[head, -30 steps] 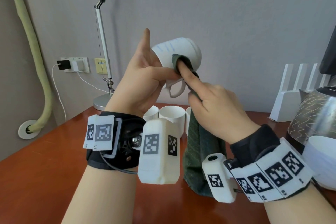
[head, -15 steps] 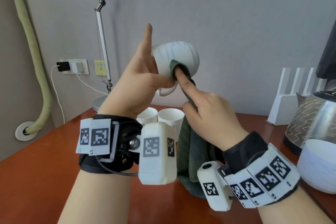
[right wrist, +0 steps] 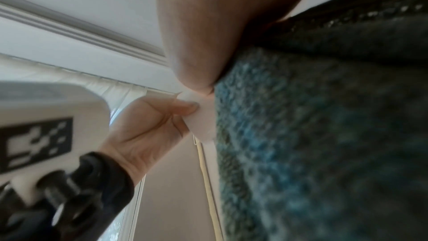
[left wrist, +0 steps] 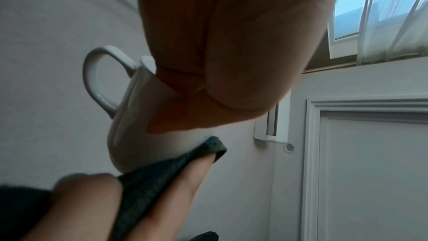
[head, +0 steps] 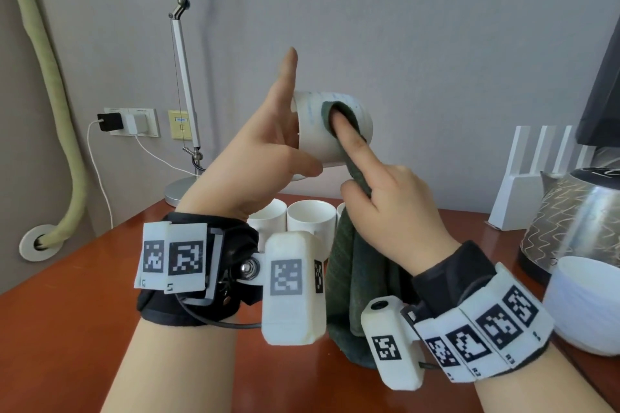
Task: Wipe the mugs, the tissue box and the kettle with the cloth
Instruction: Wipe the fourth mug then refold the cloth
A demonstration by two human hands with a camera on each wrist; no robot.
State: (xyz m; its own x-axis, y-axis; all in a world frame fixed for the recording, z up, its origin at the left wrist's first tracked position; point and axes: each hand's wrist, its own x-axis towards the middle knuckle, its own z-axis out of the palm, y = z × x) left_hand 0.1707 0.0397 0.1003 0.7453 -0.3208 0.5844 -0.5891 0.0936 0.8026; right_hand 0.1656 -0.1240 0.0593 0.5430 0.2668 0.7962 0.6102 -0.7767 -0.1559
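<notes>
Left hand (head: 265, 157) grips white mug (head: 330, 131) on its side, frame centre, thumb under, index finger straight up. Right hand (head: 396, 208) pinches dark green cloth (head: 355, 285), index fingertip pressing it against mug wall. Kettle (head: 577, 221) right edge; more mugs (head: 310, 218) behind wrists on table (head: 67, 329).
</notes>
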